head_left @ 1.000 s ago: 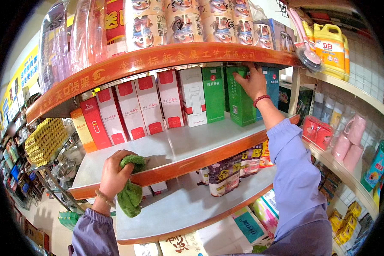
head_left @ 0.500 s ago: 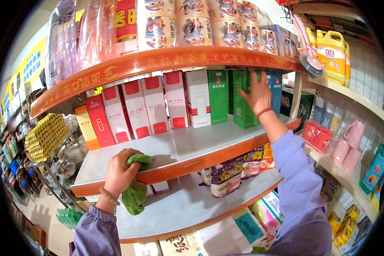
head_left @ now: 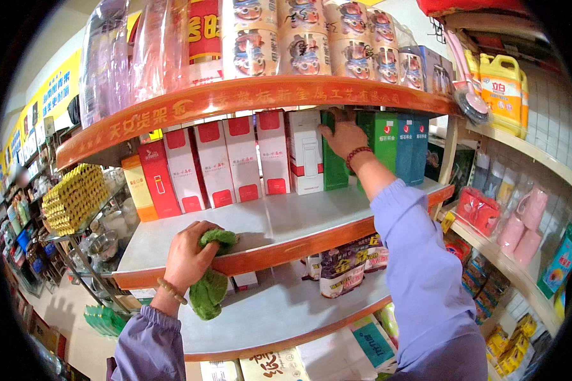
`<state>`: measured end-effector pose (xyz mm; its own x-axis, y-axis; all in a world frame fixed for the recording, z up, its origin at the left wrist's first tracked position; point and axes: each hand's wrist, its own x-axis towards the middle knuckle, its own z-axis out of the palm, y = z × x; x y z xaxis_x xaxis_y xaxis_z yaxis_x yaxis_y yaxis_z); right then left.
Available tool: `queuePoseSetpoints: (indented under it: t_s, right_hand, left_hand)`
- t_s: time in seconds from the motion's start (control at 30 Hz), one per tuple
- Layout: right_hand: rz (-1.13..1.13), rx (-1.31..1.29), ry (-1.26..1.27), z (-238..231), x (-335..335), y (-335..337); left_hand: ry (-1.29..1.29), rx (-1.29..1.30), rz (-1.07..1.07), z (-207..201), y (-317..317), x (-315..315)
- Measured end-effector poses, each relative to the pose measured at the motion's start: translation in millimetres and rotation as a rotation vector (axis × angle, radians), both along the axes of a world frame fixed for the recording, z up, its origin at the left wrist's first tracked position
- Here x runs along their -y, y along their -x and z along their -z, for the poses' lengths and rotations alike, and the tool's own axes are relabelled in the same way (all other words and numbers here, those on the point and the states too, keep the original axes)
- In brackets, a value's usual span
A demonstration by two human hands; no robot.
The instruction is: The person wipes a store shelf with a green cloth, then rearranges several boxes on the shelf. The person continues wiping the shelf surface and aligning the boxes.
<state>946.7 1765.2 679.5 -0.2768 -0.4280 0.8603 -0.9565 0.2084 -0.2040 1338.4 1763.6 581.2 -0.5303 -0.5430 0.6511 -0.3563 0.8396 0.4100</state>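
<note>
My left hand is closed around a green cloth at the orange front edge of the middle shelf. The cloth bunches above the fingers and hangs over the edge below. My right hand reaches under the upper shelf, thumb and fingers about the upper part of a green box; the fingertips are partly hidden. Left of it stands a white box with a red band. To its right are another green box and blue boxes. Several white-and-red boxes stand further left.
Paper rolls and wrapped bottles fill the shelf above. Dark bags lie on the shelf below. At the right, a side shelf holds pink mugs and yellow jugs. Egg trays are stacked at the left.
My right hand has moved left, from the right-hand green box to the green box beside the white one. My left hand stays on the cloth. The view has shifted slightly.
</note>
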Motion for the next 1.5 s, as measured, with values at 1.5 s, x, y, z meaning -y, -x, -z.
queuePoseSetpoints:
  t_s: [1.5]
  right_hand:
    - [0.142,-0.144,-0.111,-9,-58,-4]
  left_hand:
    - [0.003,-0.007,-0.008,3,1,3]
